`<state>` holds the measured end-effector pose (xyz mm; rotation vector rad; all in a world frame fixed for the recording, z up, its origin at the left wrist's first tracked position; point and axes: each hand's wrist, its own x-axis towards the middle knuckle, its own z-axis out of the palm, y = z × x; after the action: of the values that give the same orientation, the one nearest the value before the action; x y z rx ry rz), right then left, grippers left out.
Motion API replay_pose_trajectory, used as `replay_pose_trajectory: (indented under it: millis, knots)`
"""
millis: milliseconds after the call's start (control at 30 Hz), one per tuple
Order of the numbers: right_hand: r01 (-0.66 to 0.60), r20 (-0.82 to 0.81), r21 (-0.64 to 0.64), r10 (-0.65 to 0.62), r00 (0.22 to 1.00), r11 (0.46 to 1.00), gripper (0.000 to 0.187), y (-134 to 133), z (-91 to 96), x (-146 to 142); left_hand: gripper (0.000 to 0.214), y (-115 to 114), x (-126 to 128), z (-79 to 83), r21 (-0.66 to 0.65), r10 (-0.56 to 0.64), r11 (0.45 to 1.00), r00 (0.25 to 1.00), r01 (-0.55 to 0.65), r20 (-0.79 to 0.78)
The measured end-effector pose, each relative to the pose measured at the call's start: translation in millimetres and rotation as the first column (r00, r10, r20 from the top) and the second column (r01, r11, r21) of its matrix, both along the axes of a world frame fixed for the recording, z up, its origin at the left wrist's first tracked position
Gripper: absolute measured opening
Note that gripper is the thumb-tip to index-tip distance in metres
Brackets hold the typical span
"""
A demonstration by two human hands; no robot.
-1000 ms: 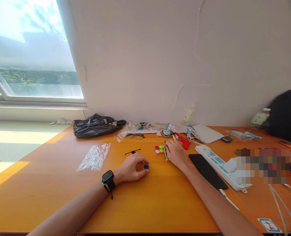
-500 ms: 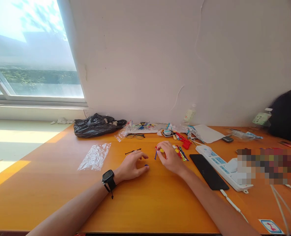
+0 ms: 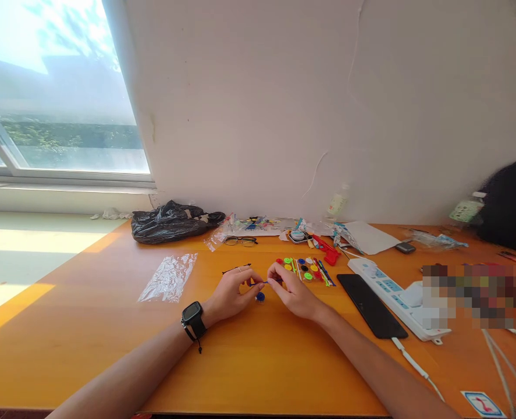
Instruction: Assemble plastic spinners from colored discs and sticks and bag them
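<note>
My left hand (image 3: 235,293) and my right hand (image 3: 296,293) meet over the middle of the table, fingers pinched. Between their fingertips runs a thin blue plastic rod (image 3: 265,283), held roughly level; part of it is hidden by the fingers. Just below it a small blue disc (image 3: 260,297) lies on the wood. Behind my left fingers rests a thin black rod (image 3: 230,270), partly covered. Beyond my right hand are several small coloured discs, among them a bright green disc (image 3: 308,276), along with coloured plastic rods (image 3: 324,272).
A clear plastic wrapper (image 3: 169,278) lies to the left, with a black plastic bag (image 3: 170,224) behind it. At the back are eyeglasses (image 3: 241,240) and a red toy gun (image 3: 326,250). A black phone (image 3: 371,305) and a white power strip (image 3: 397,299) lie on the right.
My right hand has come down and left from the coloured pieces, bringing the blue rod to my left hand. The left fingers have closed on it.
</note>
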<state>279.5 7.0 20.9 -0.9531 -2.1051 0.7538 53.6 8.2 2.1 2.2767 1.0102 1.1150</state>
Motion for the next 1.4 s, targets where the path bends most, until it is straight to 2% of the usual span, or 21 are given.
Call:
replay_pose_trajectory:
  millis: [267,400,533,667,867,1133,1400]
  knots:
    - [-0.067,-0.046,-0.069,0.064,0.997,0.995,0.012,0,-4.5,-3,0.031,-2,-1,6.7,-0.022,0.036,0.999,0.995,-0.038,-0.090]
    - [-0.020,-0.042,-0.081,0.017,0.999,0.997,0.013,3,-7.8,-1,0.033,-6,-3,17.0,-0.048,0.053,0.997,0.993,-0.058,-0.105]
    - [-0.061,-0.061,-0.199,0.050,0.997,0.978,0.012,6,-12.8,1,0.033,-6,-5,20.1,-0.064,0.026,0.997,0.979,-0.040,-0.204]
    - [-0.098,-0.049,-0.284,0.088,0.995,0.954,0.009,7,-16.0,-1,0.034,-2,-5,13.8,-0.043,-0.001,0.999,0.954,-0.012,-0.300]
    - [-0.075,0.002,-0.261,0.078,0.997,0.962,0.007,7,-19.0,-2,0.036,1,-4,6.3,0.004,-0.004,1.000,0.949,0.006,-0.316]
    - [-0.058,0.053,-0.224,0.072,0.996,0.973,0.006,9,-24.7,-1,0.037,1,-3,6.4,0.011,0.018,1.000,0.952,-0.016,-0.306]
    - [-0.045,0.081,-0.205,0.062,0.995,0.978,0.008,11,-29.8,0,0.027,0,-2,4.2,-0.012,-0.007,1.000,0.971,0.004,-0.238]
